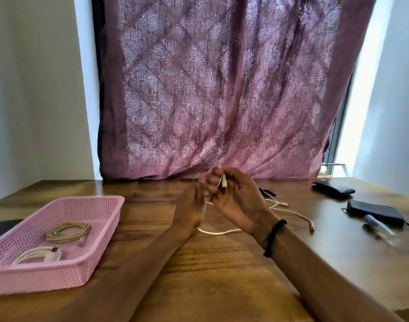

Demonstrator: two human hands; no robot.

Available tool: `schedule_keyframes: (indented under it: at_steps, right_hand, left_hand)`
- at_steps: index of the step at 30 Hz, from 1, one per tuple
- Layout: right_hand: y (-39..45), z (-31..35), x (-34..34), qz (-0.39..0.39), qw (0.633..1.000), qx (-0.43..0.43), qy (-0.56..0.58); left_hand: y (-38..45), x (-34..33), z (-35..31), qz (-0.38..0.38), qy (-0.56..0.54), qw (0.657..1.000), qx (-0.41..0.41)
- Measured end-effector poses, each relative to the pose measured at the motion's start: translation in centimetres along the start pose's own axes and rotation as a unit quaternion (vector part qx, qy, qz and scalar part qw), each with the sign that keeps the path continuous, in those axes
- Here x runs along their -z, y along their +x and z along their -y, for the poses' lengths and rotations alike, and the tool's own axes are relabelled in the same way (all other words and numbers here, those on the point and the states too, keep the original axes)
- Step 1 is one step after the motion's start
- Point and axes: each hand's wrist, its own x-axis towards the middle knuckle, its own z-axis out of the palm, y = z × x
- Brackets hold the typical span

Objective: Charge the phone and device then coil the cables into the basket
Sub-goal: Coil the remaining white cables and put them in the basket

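No brand, label or writing can be read on anything here.

My right hand [238, 201] is raised over the middle of the wooden table [198, 275], its fingers curled around one white plug end of the white cable [218, 232]. My left hand [191, 208] is just beside it, fingers curled on the same cable lower down; the two hands touch at the fingertips. From my hands the thin, smooth white cable hangs down, lies in a slack curve on the wood under my right wrist, and runs right to its free plug end [311, 226], which rests on the table. A black band [274, 237] circles my right wrist.

At near left sits the pink perforated basket [98, 238]. Inside it lie two coiled cables: a beige braided one [68, 231] farther in and a white one [39, 254] nearer to me, apart from each other.

At far right a dark phone [333, 188] lies flat. Nearer, a black pouch-like device [375, 212] rests with a clear pen-shaped object [380, 230] just beside it. A purple patterned curtain [222, 89] hangs behind the table.
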Motion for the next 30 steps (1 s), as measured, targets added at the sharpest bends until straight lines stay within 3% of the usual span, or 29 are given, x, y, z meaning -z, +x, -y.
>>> schedule_keyframes:
  at_steps: [3,6,7,9,11,12,13,17,19,23,27,30]
  right_hand:
    - [0.4,1.2,1.7,-0.080,0.991,0.103,0.007]
    - [0.6,1.9,3.5,-0.177,0.958,0.189,-0.123]
    - [0.6,1.9,4.0,-0.217,0.932,0.199,-0.211]
    - [0.5,1.4,4.1,-0.279,0.825,0.214,-0.443]
    - [0.3,0.6,4.4,-0.261,0.703,0.218,-0.624]
    - [0.2,0.2,4.5,-0.242,0.663,0.209,-0.677]
    - [0.1,-0.1,4.6,-0.228,0.642,0.201,-0.703]
    - [0.0,-0.5,4.7,-0.224,0.626,0.198,-0.720]
    - [-0.4,-0.6,4.3,-0.213,0.652,0.191,-0.702]
    - [-1.1,-0.8,2.6,-0.167,0.762,0.113,-0.615]
    - [-0.8,-0.3,1.4,-0.100,0.928,-0.031,-0.357]
    - [-0.9,0.5,0.9,0.002,0.983,-0.081,-0.166]
  left_hand:
    - [-1.2,-0.8,-1.7,0.067,0.057,0.995,-0.046]
    - [-1.7,-1.0,-2.9,0.099,0.188,0.961,-0.177]
    - [-1.5,-0.9,-3.2,0.090,0.231,0.947,-0.206]
    - [-1.0,-0.3,-3.8,0.056,0.290,0.926,-0.236]
    - [-0.6,0.7,-4.2,0.024,0.280,0.921,-0.270]
    - [-0.5,1.3,-4.2,0.021,0.264,0.923,-0.279]
    - [-0.4,1.9,-4.2,0.023,0.256,0.923,-0.286]
    - [0.4,3.2,-4.0,0.041,0.261,0.915,-0.305]
    - [0.8,3.6,-3.9,0.023,0.270,0.909,-0.317]
    - [0.8,3.9,-4.3,-0.028,0.289,0.901,-0.321]
    - [0.7,4.0,-4.2,-0.054,0.242,0.926,-0.284]
    - [0.7,3.7,-3.9,-0.047,0.138,0.966,-0.212]
